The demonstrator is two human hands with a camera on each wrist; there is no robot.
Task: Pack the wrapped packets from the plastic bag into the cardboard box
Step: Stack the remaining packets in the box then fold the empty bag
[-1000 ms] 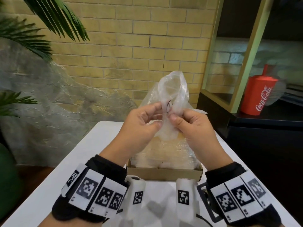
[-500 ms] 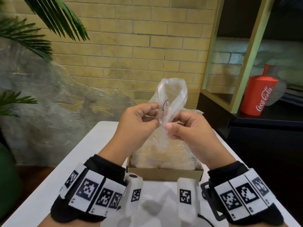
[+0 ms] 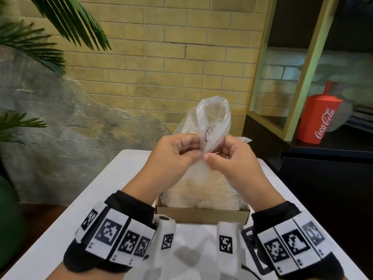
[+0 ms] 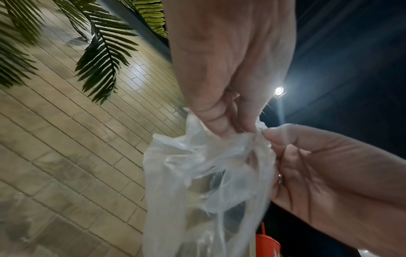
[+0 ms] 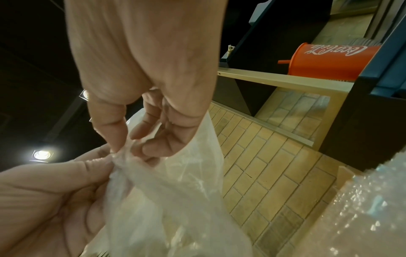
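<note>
A clear plastic bag [image 3: 214,122] stands up above the open cardboard box [image 3: 201,215] on the white table [image 3: 60,229]. Both hands pinch the bag's gathered neck from either side: my left hand [image 3: 181,150] with thumb and fingers, my right hand [image 3: 224,156] likewise. In the left wrist view my left hand [image 4: 228,120] grips the bag [image 4: 206,182] at its twisted top, with the right hand's fingers [image 4: 292,139] against it. The right wrist view shows my right hand [image 5: 131,140] pinching the bag [image 5: 171,200]. Bubble-wrapped packets [image 3: 203,190] lie inside the bag's bottom, in the box.
A brick wall [image 3: 181,57] stands behind the table. Palm fronds [image 3: 50,27] hang at the left. On the right a dark shelf unit [image 3: 302,158] holds a red Coca-Cola cup [image 3: 319,120]. Bare table surface lies left of the box.
Both hands have kept working the bag's neck; the top of the bag has sunk lower and become narrower and more twisted. The box has not moved.
</note>
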